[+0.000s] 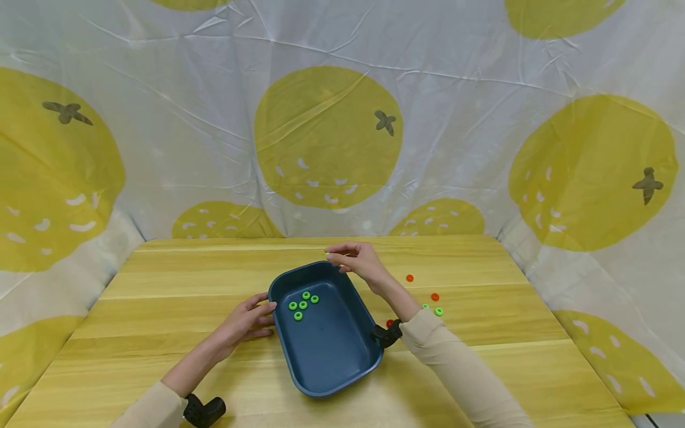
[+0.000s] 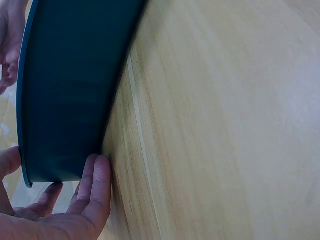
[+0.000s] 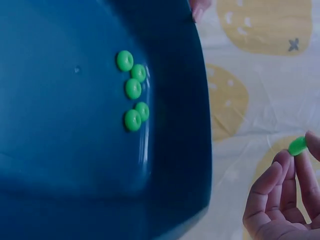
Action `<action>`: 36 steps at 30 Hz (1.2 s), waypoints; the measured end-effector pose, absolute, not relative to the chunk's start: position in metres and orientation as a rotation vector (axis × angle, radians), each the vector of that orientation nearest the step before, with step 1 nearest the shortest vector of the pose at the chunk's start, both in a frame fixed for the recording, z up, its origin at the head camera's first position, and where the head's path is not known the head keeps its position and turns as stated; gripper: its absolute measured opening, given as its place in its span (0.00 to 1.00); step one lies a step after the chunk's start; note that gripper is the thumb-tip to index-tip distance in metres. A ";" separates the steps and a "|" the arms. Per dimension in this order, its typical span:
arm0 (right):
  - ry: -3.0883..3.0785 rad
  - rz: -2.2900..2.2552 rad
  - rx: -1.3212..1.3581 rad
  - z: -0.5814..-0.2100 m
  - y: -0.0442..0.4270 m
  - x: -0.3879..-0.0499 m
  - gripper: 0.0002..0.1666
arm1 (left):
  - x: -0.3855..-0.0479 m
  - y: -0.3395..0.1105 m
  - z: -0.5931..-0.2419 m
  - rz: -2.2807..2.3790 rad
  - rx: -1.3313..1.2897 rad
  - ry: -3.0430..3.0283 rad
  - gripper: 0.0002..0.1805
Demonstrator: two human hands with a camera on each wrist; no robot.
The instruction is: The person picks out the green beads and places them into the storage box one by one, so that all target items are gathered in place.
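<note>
Right hand (image 1: pixel 361 261): thumb and fingers pinching one small glossy bright-green ring bead (image 3: pixel 297 146), raised at the far rim of the deep dark-blue rectangular tray (image 1: pixel 329 348), likely plastic. Can't tell if the bead is over the inside or just past the rim.

Left hand (image 1: pixel 247 320): holding the tray's left side near the far corner, thumb at the rim, fingers against the outer wall.

Handling, my read: bead is light, hard plastic, not fragile. Smooth, rounded surface, so it could slip or roll off. Take it by opposite outer edges with thumb and fingertip, light squeeze. Tray looks stiff and light, could slide if bumped; steady it at rim plus wall.

Around: five loose green rings (image 1: pixel 302 305) on the tray floor, toward the far left. On the wood-grain tabletop (image 1: pixel 514 333), right of the tray: two orange-red rings (image 1: pixel 435 296), two more green rings (image 1: pixel 439 311), and a red ring (image 1: pixel 390 323) partly hidden.

In the way: right forearm crosses the tabletop rings; black wrist mount (image 1: pixel 387 334) overlaps the tray's right rim in the head view, contact unclear.
</note>
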State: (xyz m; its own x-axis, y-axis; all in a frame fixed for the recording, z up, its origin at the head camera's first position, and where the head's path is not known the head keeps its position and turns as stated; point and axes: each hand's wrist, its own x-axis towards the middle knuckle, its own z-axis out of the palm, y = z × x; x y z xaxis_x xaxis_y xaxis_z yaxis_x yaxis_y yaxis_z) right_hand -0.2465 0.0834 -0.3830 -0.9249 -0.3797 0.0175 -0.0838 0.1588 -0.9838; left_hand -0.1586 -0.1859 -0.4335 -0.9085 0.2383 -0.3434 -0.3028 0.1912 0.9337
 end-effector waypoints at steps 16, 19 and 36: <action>2.424 -1.503 -0.781 -0.404 0.042 -0.243 0.14 | -0.160 -0.185 -0.434 1.770 -0.084 2.057 0.36; 2.551 -1.296 -0.919 -0.409 0.037 -0.241 0.12 | -0.160 -0.186 -0.434 1.765 -0.086 2.058 0.36; 2.706 -0.448 -1.123 -0.428 0.025 -0.225 0.07 | -0.161 -0.186 -0.434 1.766 -0.084 2.056 0.36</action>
